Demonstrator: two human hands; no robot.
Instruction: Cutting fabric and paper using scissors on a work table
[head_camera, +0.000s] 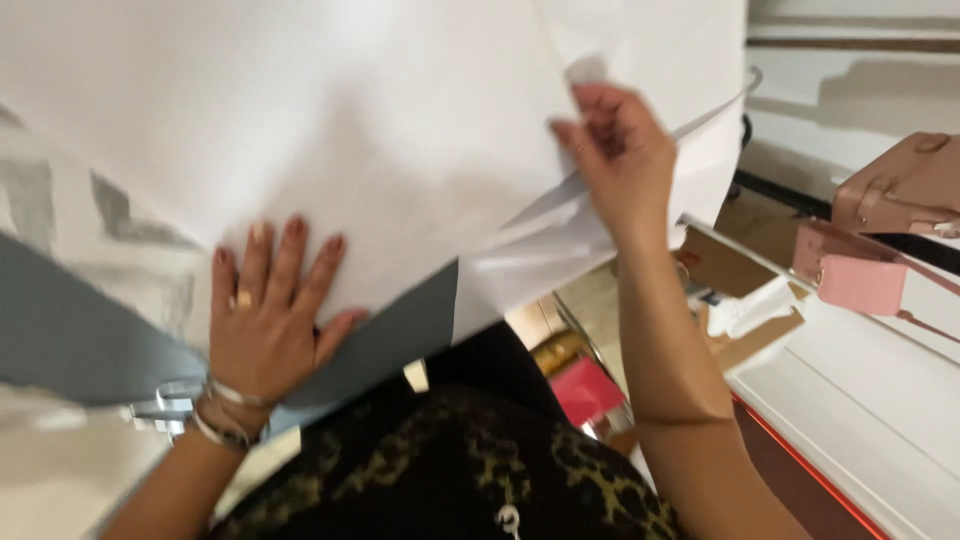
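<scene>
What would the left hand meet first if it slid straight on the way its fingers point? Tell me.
The left hand lies flat, fingers pointing up the frame. Straight ahead there is only more of the large white sheet it presses on; nothing else shows in that line.

- Left hand (268, 315) lies flat, palm down, fingers (290, 255) spread, bracelets at the wrist.
- Right hand (615, 155) is raised, fingers curled in a pinch, forearm upright.

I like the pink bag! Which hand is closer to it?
Right. The right hand pinches the white paper not far from the pink bag; the left hand presses flat on the paper, far across.
</scene>
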